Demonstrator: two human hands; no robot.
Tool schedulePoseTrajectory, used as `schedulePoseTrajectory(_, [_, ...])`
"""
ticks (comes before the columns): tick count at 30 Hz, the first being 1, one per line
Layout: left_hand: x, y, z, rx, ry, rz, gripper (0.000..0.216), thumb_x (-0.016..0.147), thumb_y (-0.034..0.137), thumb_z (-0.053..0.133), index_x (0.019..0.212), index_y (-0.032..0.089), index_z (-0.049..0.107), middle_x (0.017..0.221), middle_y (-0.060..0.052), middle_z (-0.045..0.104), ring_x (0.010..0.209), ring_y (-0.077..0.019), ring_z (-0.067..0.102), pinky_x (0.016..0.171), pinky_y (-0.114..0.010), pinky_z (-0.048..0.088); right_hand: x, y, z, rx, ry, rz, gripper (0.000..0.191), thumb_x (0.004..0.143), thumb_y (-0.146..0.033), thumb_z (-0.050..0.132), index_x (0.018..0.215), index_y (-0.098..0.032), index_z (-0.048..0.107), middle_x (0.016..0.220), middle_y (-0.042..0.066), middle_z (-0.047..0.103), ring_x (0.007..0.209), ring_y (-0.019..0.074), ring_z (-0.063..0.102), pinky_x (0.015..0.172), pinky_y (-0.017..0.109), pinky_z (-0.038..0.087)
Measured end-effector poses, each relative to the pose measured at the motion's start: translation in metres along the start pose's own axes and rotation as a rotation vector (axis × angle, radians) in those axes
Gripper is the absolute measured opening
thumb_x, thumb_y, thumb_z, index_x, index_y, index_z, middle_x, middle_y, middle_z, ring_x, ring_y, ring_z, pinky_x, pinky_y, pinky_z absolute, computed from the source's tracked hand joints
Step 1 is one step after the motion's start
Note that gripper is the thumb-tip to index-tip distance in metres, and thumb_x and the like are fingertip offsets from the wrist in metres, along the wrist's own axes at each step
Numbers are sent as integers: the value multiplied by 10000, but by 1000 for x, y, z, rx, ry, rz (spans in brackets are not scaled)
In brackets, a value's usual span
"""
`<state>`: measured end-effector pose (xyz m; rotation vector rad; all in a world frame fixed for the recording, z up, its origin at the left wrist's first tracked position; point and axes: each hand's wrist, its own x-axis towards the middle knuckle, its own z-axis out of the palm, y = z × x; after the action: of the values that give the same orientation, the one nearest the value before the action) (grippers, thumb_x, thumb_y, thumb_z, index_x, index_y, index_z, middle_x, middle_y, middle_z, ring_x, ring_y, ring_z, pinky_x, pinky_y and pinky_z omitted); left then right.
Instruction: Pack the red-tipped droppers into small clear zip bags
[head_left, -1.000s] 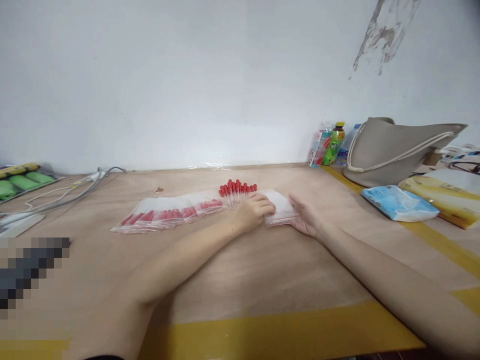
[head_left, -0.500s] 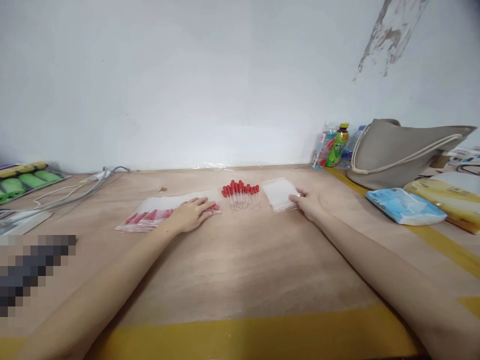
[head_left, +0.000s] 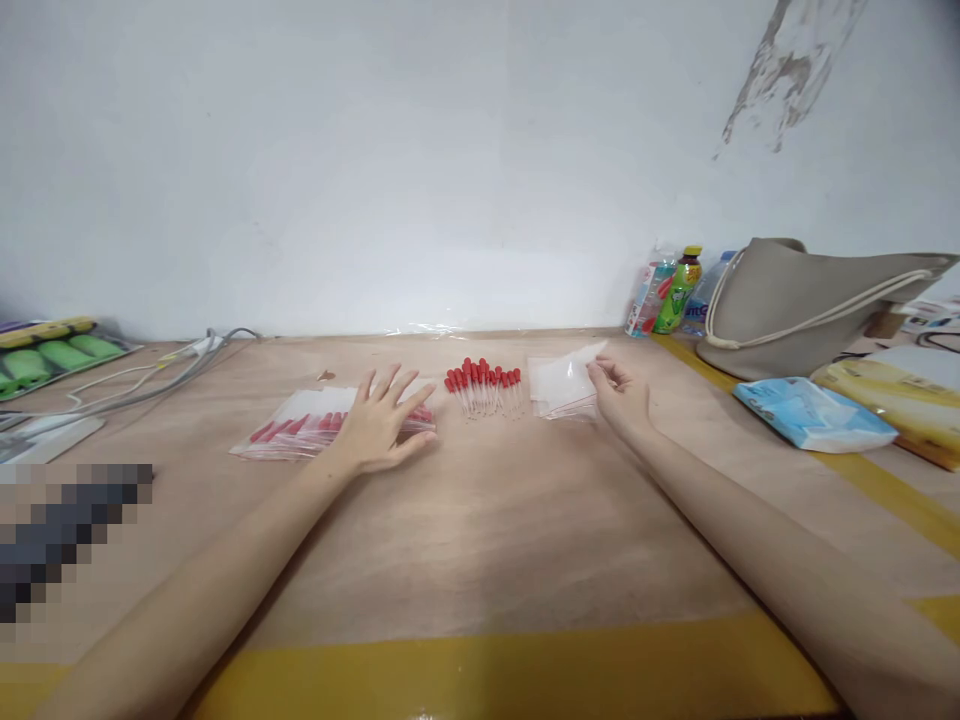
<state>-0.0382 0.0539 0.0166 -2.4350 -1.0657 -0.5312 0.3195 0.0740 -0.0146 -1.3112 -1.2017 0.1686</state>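
At twelve o'clock on the table [head_left: 480, 540], the right hand [head_left: 619, 395] pinches one empty bag off the stack [head_left: 559, 390]; the left hand [head_left: 382, 425], fingers spread, hovers over the filled bags [head_left: 300, 428]. Thin film may cling, lifting two bags, or scatter droppers [head_left: 484, 385] at eleven.

My left hand [head_left: 379, 430] rests on the filled bags [head_left: 300, 425]; droppers [head_left: 484, 385] lie right of it, empty bags [head_left: 559, 385] by my right hand [head_left: 619, 395].
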Motion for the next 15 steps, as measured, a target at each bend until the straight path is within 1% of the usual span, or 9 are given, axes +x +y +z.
schedulePoseTrajectory(2, [2, 20, -1, -38, 66, 4, 546, 850, 448, 397, 1327, 186, 363, 1375, -111, 340, 1302, -319, 208, 1052, -517, 117, -5, -23, 1, 70, 10, -180, 280, 737, -420, 527, 761, -161, 631, 1094, 110, 579, 1013, 208, 544, 870, 359, 417])
schedulePoseTrajectory(3, [2, 30, -1, -68, 84, 13, 537, 863, 418, 376, 1343, 181, 331, 1383, -110, 327, 1305, -303, 209, 1057, -499, 133, -8, -35, 1, 86, -2, -235, 262, 737, -419, 540, 756, -171, 623, 1113, 103, 565, 1054, 210, 521, 907, 374, 392])
schedulePoseTrajectory(4, [1, 39, 0, -104, 86, 29, 546, 867, 402, 370, 1361, 183, 290, 1398, -105, 301, 1308, -292, 207, 1060, -484, 150, -12, -47, 1, 126, -26, -267, 255, 737, -424, 549, 763, -178, 613, 1113, 94, 562, 1072, 208, 510, 924, 378, 379])
schedulePoseTrajectory(5, [-1, 47, 2, -144, 111, 24, 558, 868, 389, 366, 1374, 184, 252, 1407, -104, 282, 1307, -284, 212, 1060, -469, 169, -17, -58, 1, 194, -78, -250, 257, 742, -437, 547, 775, -187, 600, 1088, 81, 573, 1047, 201, 527, 904, 372, 398])
schedulePoseTrajectory(8, [-11, 61, 7, -251, 170, 8, 630, 855, 393, 365, 1403, 192, 127, 1436, -102, 209, 1310, -295, 201, 1051, -469, 208, -33, -78, 2, 452, -433, 4, 289, 763, -487, 511, 834, -209, 553, 998, 36, 609, 744, 139, 613, 691, 308, 489])
schedulePoseTrajectory(10, [-18, 62, 8, -297, 246, -10, 657, 840, 440, 348, 1403, 210, 100, 1446, -93, 179, 1313, -310, 188, 1046, -496, 208, -47, -79, 7, 523, -691, 176, 311, 757, -508, 508, 824, -206, 543, 903, 19, 629, 564, 102, 577, 550, 263, 477])
schedulePoseTrajectory(12, [-23, 61, 5, -339, 274, 5, 648, 823, 488, 342, 1390, 230, 166, 1445, -80, 186, 1312, -315, 191, 1043, -513, 209, -59, -76, 14, 438, -888, 231, 316, 739, -501, 532, 791, -190, 557, 775, 12, 631, 517, 103, 549, 504, 250, 456])
schedulePoseTrajectory(13, [-23, 61, 2, -363, 245, 44, 621, 818, 493, 357, 1371, 236, 234, 1442, -75, 202, 1308, -312, 204, 1042, -512, 217, -64, -73, 17, 341, -936, 201, 309, 730, -486, 549, 782, -182, 571, 729, 13, 626, 537, 115, 553, 517, 255, 456])
schedulePoseTrajectory(15, [-22, 63, -3, -422, 94, 161, 510, 831, 440, 406, 1300, 239, 392, 1425, -69, 260, 1295, -293, 252, 1041, -486, 247, -68, -68, 21, 90, -908, 19, 287, 727, -444, 569, 795, -168, 604, 734, 37, 628, 648, 150, 576, 615, 290, 467])
